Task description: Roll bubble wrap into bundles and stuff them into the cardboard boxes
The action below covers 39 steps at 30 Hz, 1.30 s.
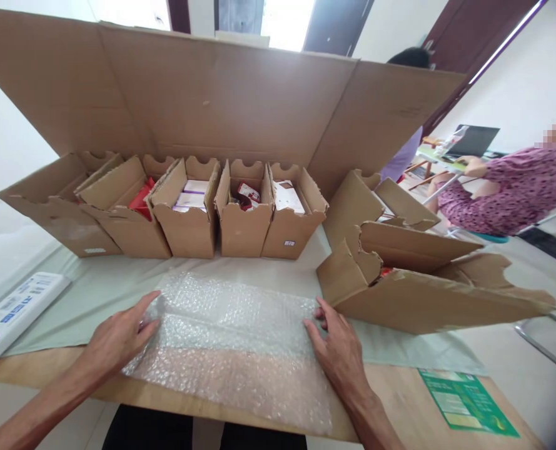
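Far L: white flat rect. device [27,310], blue print. L hand [122,331] on L edge of clear bubble-wrap sheet [235,350], laid over pale-green cloth [104,290] & tan tabletop [388,390]; R hand [338,344] on R edge. Both: thumb/index apart, can't tell if gripping.

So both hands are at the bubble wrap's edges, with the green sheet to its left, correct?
Not quite: the head view shows the green sheet to the right of the bubble wrap. The left hand and right hand are indeed at the wrap's edges.
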Available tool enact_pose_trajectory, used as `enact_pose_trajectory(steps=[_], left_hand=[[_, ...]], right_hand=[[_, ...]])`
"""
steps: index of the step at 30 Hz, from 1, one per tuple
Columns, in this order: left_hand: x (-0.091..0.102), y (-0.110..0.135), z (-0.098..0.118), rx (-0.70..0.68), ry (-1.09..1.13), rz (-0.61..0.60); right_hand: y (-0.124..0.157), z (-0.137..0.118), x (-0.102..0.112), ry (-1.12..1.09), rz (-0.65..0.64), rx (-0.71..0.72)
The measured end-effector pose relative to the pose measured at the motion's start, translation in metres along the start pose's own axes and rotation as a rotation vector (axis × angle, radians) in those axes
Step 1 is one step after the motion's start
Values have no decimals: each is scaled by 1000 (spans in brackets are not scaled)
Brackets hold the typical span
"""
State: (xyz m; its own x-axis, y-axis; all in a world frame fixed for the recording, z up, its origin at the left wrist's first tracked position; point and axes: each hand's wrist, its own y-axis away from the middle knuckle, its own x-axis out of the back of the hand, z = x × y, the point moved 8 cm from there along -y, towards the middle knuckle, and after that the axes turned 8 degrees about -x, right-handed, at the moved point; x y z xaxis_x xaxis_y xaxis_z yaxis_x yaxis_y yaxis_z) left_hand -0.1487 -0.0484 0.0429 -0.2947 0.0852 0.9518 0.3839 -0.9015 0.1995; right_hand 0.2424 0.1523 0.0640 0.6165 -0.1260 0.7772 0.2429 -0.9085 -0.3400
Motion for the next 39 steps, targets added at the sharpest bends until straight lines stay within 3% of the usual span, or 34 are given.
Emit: enact_pose_trajectory(steps=[3,8,13,16,18,21,24,27,30,36,39], left_hand=[[1,-3,-3,4,35,-25],[11,0,-5,-3,62,11],[15,10,-9,-1,76,7],[21,17,-13,-30,85,65],[32,24,-12,-108,59,184],[42,41,10,-379,-15,346],[22,60,44,-710,-56,258],[-7,75,63,-867,-115,124],[-21,81,62,-869,-166,145],[-13,79,44,-923,-107,238],[-2,68,36,-917,-19,237]], right_hand=[[1,15,-6,-56,-31,-120],[3,12,-5,-188,-102,-253],[36,14,11,-143,-179,-294],[62,9,35,-108,-162,-181],[80,-6,48,-58,-171,-1],[107,-32,47,45,-283,284],[126,-46,32,152,-362,428],[128,-50,26,184,-300,460],[125,-52,32,133,-230,472],[118,-51,53,-74,-182,459],[109,-33,59,-195,-235,280]])
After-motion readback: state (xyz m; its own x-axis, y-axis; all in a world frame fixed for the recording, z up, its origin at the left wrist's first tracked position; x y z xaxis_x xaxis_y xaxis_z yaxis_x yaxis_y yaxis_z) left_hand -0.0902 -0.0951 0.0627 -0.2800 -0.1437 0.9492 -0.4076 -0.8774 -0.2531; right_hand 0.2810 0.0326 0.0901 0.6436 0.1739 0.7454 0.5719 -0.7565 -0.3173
